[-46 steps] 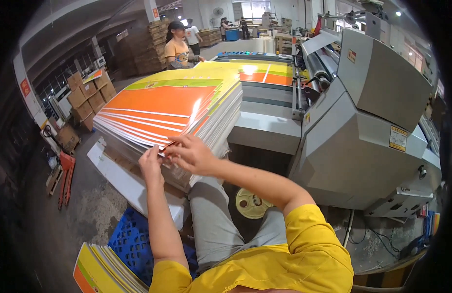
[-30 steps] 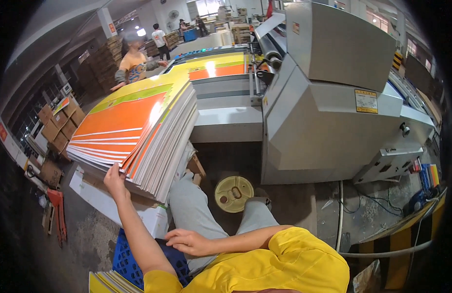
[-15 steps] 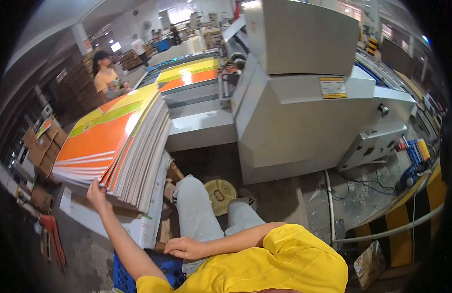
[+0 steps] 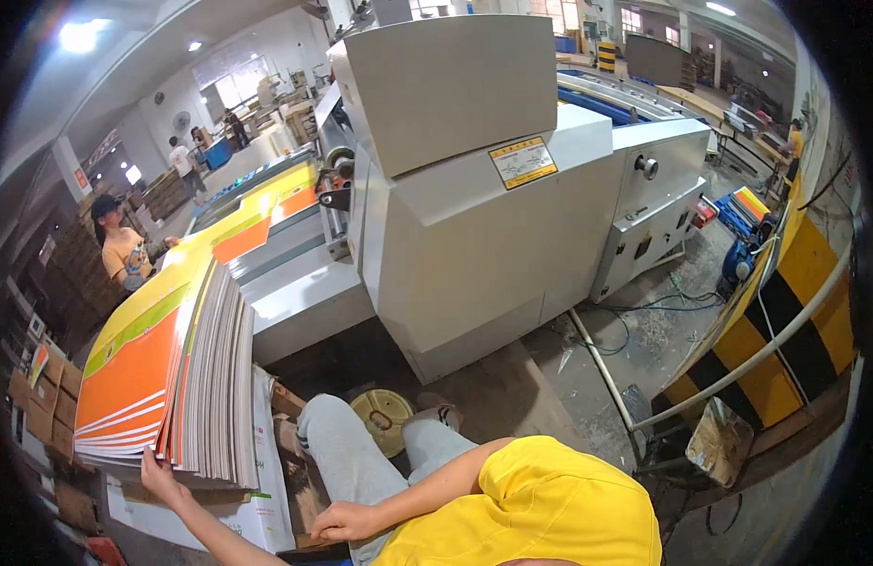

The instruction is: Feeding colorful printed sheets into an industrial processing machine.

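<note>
A tall stack of printed sheets (image 4: 219, 406) in orange, yellow and green stands to my left, its near edges fanned out in steps. My left hand (image 4: 163, 476) is at the near corner of the stack, thumb and fingers closed on the edges of the upper sheets. How many sheets lie between the fingers is hidden. My right hand (image 4: 347, 521) rests by my grey-trousered thigh with its fingers loosely extended and nothing visible in it. Beyond the stack, another printed sheet (image 4: 242, 243) reaches from the machine's bed onto the pile's far end.
A large grey machine (image 4: 484, 255) fills the space ahead. At the far left a co-worker (image 4: 125, 250) reaches toward the sheets. A round yellowish lid (image 4: 382, 420) lies near my feet. To the right are a pale pipe (image 4: 602, 368) and a black-and-yellow striped barrier (image 4: 738, 354).
The view has swung right. The co-worker's arm now extends to the sheets, and a sheet from the machine's bed overlaps the stack's far end. My left hand stays at the near corner.
</note>
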`<state>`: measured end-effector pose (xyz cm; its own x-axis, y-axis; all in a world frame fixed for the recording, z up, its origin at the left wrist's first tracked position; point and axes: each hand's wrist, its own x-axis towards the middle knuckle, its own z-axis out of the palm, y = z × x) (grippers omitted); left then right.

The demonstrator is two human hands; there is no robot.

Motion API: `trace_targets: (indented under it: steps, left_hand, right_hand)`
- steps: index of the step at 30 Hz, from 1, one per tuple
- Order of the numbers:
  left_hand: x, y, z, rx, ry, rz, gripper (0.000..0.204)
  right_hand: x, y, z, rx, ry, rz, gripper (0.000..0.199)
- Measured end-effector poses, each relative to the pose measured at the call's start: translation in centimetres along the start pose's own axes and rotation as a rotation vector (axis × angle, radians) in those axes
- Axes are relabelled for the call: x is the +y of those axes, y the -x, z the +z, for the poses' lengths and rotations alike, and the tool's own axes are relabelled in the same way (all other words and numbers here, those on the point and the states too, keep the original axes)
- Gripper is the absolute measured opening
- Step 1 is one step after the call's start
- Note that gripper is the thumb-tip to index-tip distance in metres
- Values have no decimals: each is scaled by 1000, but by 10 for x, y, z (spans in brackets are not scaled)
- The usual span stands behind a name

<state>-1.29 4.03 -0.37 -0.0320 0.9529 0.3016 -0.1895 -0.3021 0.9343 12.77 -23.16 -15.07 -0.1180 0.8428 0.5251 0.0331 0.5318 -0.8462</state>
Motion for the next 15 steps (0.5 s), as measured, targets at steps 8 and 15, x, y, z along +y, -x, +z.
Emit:
trace_targets:
  steps: [8, 15]
  left_hand:
    - [7, 8, 4, 30, -29, 1, 22]
    - [6, 18, 16, 78, 25, 42, 19]
  right_hand:
    - [4, -4, 2, -32, 6, 39, 17]
    - [5, -26, 7, -50, -140, 135, 18]
